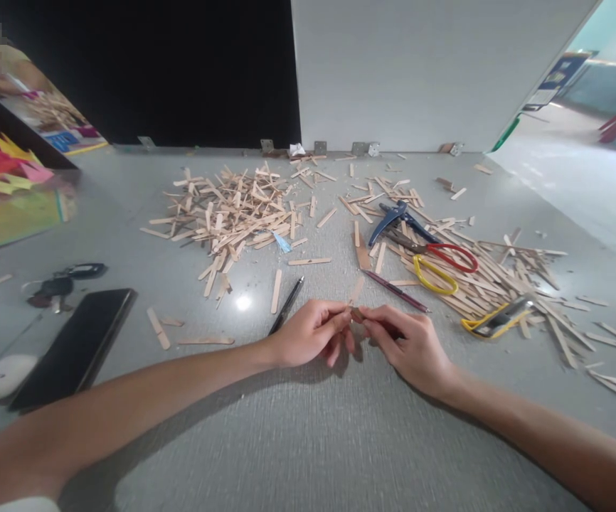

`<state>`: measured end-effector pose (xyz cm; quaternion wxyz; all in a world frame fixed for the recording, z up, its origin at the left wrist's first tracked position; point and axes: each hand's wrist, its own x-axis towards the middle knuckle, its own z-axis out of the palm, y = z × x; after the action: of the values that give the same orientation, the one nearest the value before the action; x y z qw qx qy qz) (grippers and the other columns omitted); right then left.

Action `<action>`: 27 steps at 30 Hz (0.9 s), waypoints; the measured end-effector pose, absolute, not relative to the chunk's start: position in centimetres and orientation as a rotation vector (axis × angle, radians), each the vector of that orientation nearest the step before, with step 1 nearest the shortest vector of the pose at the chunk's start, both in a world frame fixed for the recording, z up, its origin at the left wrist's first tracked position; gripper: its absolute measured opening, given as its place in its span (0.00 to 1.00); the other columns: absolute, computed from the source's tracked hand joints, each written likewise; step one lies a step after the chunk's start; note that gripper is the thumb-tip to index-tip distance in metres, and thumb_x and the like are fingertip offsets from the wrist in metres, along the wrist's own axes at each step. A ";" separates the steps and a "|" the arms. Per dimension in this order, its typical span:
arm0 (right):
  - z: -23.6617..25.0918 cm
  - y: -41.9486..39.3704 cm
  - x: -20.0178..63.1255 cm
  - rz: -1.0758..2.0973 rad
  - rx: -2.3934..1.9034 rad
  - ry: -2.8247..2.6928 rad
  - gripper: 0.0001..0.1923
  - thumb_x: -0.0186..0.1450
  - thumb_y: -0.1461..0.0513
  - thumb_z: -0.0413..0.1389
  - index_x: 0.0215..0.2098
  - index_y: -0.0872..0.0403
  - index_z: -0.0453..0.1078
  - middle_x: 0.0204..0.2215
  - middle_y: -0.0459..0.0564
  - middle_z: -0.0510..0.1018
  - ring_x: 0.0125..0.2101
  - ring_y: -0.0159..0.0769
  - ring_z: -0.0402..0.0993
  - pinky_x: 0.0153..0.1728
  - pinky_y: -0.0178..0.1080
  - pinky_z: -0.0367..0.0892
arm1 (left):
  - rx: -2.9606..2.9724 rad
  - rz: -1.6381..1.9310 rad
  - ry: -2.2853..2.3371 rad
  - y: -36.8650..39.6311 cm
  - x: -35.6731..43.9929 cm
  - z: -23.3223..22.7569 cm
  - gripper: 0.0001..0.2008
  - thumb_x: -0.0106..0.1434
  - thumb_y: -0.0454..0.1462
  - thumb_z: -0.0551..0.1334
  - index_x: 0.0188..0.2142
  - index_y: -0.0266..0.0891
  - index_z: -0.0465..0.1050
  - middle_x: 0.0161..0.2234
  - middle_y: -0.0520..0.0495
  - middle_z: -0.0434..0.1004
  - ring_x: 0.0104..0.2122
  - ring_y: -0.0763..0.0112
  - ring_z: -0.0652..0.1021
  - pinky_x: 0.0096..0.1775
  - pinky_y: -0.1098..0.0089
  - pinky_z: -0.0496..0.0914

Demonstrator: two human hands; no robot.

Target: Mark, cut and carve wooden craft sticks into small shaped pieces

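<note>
Because my fingertips crowd around it, the small wooden piece (356, 313) I hold is mostly hidden; only a short brownish stub shows between my two hands, and I cannot tell its full shape or length. My left hand (313, 331) pinches one end with thumb and fingers closed on it, and my right hand (407, 341) pinches the other end the same way, just above the grey table (308, 441), in front of me at the middle. A pale stick (356, 289) slants up right behind the stub; whether it touches the piece is hard to make out.

A black pen (287, 304) disappears under my left wrist, so its near end is covered. At the far left a white mouse (1, 375) is partly cut off by the phone (73, 346), a flat, glossy black slab. The keys (62, 283) beyond it are dark and blurred.

The table surface looks finely streaked, with a bright glare spot. Two heaps of flat, thin, light wooden sticks lie beyond my hands: the left pile (233, 210) and the right pile (489, 274). On the right one rest scissors (439, 263) with red and yellow loop handles, blue-handled pliers (396, 217) and a yellow-edged cutter (494, 318). A slim dark pencil (396, 290) lies near my right hand.
</note>
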<state>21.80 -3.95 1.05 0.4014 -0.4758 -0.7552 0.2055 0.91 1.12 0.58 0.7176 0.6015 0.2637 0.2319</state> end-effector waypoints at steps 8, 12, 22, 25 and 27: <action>1.0 -3.9 22.2 0.497 -1.104 -1.958 0.11 0.75 0.66 0.55 0.43 0.56 0.81 0.25 0.46 0.84 0.21 0.29 0.79 0.24 0.28 0.71 | 1.291 0.457 0.509 1.9 0.6 0.5 0.22 0.74 0.55 0.62 0.40 0.36 0.76 0.24 0.52 0.77 0.14 0.81 0.66 0.17 0.78 0.59; 0.7 -4.0 22.1 0.456 -1.132 -1.890 0.09 0.74 0.67 0.55 0.42 0.56 0.79 0.25 0.46 0.84 0.22 0.30 0.81 0.23 0.27 0.71 | 1.312 0.477 0.537 1.9 0.7 0.5 0.22 0.75 0.55 0.61 0.43 0.36 0.77 0.26 0.50 0.79 0.15 0.81 0.68 0.18 0.78 0.60; 0.7 -3.9 22.0 0.410 -1.153 -1.932 0.10 0.75 0.66 0.54 0.41 0.55 0.79 0.24 0.44 0.82 0.21 0.28 0.77 0.24 0.28 0.70 | 1.446 0.501 0.641 1.1 0.9 0.4 0.23 0.77 0.54 0.58 0.37 0.37 0.75 0.24 0.53 0.74 0.15 0.82 0.64 0.18 0.78 0.57; 0.7 -3.9 22.1 0.430 -1.168 -1.945 0.11 0.76 0.64 0.55 0.40 0.55 0.80 0.23 0.44 0.81 0.20 0.27 0.74 0.24 0.28 0.69 | 1.465 0.494 0.669 1.0 0.8 0.5 0.24 0.76 0.54 0.57 0.34 0.37 0.73 0.22 0.54 0.70 0.15 0.81 0.63 0.18 0.77 0.55; 0.7 -3.9 22.1 0.451 -1.181 -1.945 0.11 0.76 0.64 0.55 0.40 0.55 0.80 0.22 0.44 0.81 0.20 0.28 0.74 0.24 0.28 0.69 | 1.467 0.493 0.672 1.0 0.8 0.7 0.24 0.76 0.54 0.58 0.33 0.37 0.72 0.22 0.54 0.70 0.15 0.81 0.63 0.18 0.78 0.55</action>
<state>22.10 -3.86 0.71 0.3996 -0.4668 -0.7685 0.1782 0.83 1.02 0.65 0.6650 0.6495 0.2974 0.2182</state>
